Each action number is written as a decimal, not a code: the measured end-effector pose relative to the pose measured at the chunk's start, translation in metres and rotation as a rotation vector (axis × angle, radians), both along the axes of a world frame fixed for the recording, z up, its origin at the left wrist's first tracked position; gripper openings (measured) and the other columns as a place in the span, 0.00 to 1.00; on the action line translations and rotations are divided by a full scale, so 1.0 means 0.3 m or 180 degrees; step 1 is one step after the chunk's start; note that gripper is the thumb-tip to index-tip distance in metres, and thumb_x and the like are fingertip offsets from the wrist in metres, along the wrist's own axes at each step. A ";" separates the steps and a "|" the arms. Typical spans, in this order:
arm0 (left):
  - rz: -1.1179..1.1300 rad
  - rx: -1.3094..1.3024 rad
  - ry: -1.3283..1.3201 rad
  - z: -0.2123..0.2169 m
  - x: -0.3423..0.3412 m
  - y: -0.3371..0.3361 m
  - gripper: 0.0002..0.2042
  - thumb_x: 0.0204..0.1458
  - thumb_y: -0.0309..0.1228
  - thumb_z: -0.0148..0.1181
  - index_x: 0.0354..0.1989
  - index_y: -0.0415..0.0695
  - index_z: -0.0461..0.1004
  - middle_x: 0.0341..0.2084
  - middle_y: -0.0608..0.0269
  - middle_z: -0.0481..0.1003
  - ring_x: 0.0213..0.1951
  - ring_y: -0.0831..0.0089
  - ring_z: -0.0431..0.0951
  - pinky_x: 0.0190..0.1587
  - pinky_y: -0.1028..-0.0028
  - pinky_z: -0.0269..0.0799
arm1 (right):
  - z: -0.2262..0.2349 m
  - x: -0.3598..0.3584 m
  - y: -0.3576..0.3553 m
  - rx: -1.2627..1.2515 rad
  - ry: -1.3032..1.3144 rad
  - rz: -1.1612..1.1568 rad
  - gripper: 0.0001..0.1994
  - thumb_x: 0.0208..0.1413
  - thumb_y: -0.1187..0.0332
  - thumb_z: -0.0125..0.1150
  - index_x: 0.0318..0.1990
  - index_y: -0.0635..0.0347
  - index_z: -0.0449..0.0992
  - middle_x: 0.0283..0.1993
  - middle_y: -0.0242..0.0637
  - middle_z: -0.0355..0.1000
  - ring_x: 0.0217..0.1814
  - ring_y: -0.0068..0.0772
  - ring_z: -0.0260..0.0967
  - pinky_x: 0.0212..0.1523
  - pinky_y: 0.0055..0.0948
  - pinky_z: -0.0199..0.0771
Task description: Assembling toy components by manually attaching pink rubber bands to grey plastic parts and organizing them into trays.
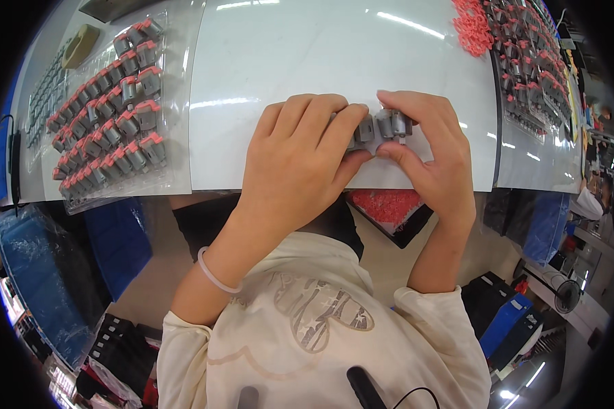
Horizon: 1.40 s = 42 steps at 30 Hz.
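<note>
My left hand [300,153] grips a small grey plastic connector [363,133] between thumb and fingers, just above the near edge of the white table [320,54]. My right hand [433,146] pinches a second grey connector [393,125] between thumb and forefinger. The two parts sit side by side, nearly touching, at the table's middle. A pale bracelet circles my left wrist.
A clear tray [106,112] at the left holds rows of several grey connectors with red caps. Another tray of the same parts [532,68] lies at the right, with a heap of loose red rings [472,27] beside it. A black box of red rings [389,208] sits below the table edge.
</note>
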<state>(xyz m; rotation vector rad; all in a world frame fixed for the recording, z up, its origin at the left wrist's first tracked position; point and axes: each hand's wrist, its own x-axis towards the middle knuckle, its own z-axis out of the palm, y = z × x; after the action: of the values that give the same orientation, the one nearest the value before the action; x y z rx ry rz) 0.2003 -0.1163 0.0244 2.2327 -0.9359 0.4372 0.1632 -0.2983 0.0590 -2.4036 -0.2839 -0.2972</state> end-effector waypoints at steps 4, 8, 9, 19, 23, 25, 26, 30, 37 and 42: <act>-0.0089 -0.0018 0.0126 0.007 0.003 0.007 0.21 0.39 0.36 0.68 0.44 0.47 0.74 0.39 0.65 0.72 0.41 0.64 0.71 0.42 0.67 0.65 | -0.001 -0.012 -0.024 0.0114 0.0184 0.0158 0.21 0.38 0.75 0.66 0.46 0.62 0.76 0.48 0.39 0.71 0.49 0.40 0.68 0.49 0.32 0.69; -0.0030 0.0036 0.0080 0.008 0.002 0.005 0.21 0.39 0.36 0.68 0.44 0.47 0.74 0.39 0.64 0.72 0.41 0.63 0.71 0.43 0.67 0.65 | -0.005 -0.025 -0.024 0.0354 0.0338 0.0173 0.19 0.39 0.75 0.66 0.44 0.64 0.76 0.48 0.41 0.71 0.50 0.40 0.69 0.51 0.32 0.68; -0.0037 0.0050 0.0099 0.009 0.002 0.005 0.21 0.39 0.35 0.68 0.45 0.47 0.74 0.39 0.64 0.72 0.41 0.63 0.71 0.43 0.67 0.65 | -0.009 -0.027 -0.021 0.0371 0.0308 0.0070 0.19 0.39 0.76 0.66 0.43 0.64 0.76 0.47 0.41 0.72 0.49 0.39 0.70 0.50 0.32 0.68; -0.0075 0.0188 0.0052 0.015 -0.005 0.003 0.22 0.39 0.33 0.67 0.46 0.46 0.73 0.41 0.64 0.72 0.43 0.63 0.70 0.44 0.66 0.65 | -0.030 -0.011 -0.014 0.0196 -0.0266 0.0144 0.19 0.37 0.75 0.68 0.41 0.62 0.76 0.45 0.39 0.71 0.44 0.40 0.70 0.44 0.31 0.71; -0.0097 0.0386 0.0162 0.040 -0.012 -0.002 0.24 0.40 0.32 0.66 0.48 0.45 0.70 0.43 0.62 0.71 0.44 0.62 0.70 0.46 0.66 0.65 | -0.033 -0.018 -0.012 0.0351 -0.0221 0.0072 0.19 0.36 0.76 0.68 0.41 0.62 0.76 0.45 0.39 0.71 0.45 0.39 0.69 0.44 0.31 0.72; -0.0083 0.0480 0.0261 0.054 -0.020 -0.018 0.24 0.40 0.32 0.66 0.49 0.45 0.70 0.44 0.62 0.71 0.45 0.62 0.70 0.46 0.66 0.64 | -0.036 -0.024 -0.017 0.0369 -0.0187 0.0034 0.19 0.35 0.77 0.68 0.41 0.61 0.76 0.45 0.39 0.71 0.45 0.39 0.69 0.44 0.30 0.72; -0.0143 0.0407 0.0303 0.055 -0.023 -0.030 0.24 0.40 0.31 0.65 0.49 0.44 0.69 0.44 0.61 0.70 0.46 0.62 0.70 0.47 0.66 0.64 | -0.038 -0.025 -0.018 0.0359 -0.0206 -0.0027 0.20 0.35 0.77 0.68 0.41 0.61 0.76 0.45 0.40 0.71 0.46 0.39 0.69 0.45 0.30 0.72; -0.0254 0.0300 0.0348 0.040 -0.020 -0.053 0.24 0.41 0.29 0.64 0.49 0.42 0.68 0.44 0.60 0.70 0.48 0.61 0.69 0.49 0.65 0.63 | -0.064 -0.028 -0.031 0.1155 0.0027 -0.0113 0.20 0.34 0.78 0.69 0.41 0.62 0.76 0.45 0.40 0.71 0.45 0.37 0.70 0.46 0.29 0.71; -0.0233 0.0226 0.0238 0.026 -0.008 -0.056 0.21 0.40 0.28 0.64 0.46 0.44 0.71 0.42 0.62 0.71 0.46 0.62 0.70 0.47 0.66 0.65 | -0.052 -0.032 -0.046 0.1091 0.0165 -0.0029 0.17 0.37 0.79 0.68 0.40 0.63 0.75 0.44 0.39 0.72 0.44 0.35 0.70 0.46 0.28 0.71; -0.0130 0.0324 0.0016 0.023 -0.008 -0.045 0.18 0.40 0.30 0.65 0.42 0.45 0.72 0.41 0.65 0.72 0.45 0.63 0.70 0.46 0.66 0.65 | -0.046 -0.057 -0.071 0.1043 0.0452 -0.0403 0.13 0.44 0.77 0.66 0.40 0.65 0.73 0.44 0.37 0.72 0.45 0.27 0.66 0.45 0.24 0.66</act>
<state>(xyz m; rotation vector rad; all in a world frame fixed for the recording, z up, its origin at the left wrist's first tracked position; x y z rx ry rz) 0.1978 -0.1299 0.0314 2.3005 -1.0200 0.3728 0.1461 -0.3195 0.0451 -2.1082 -0.0150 -0.2104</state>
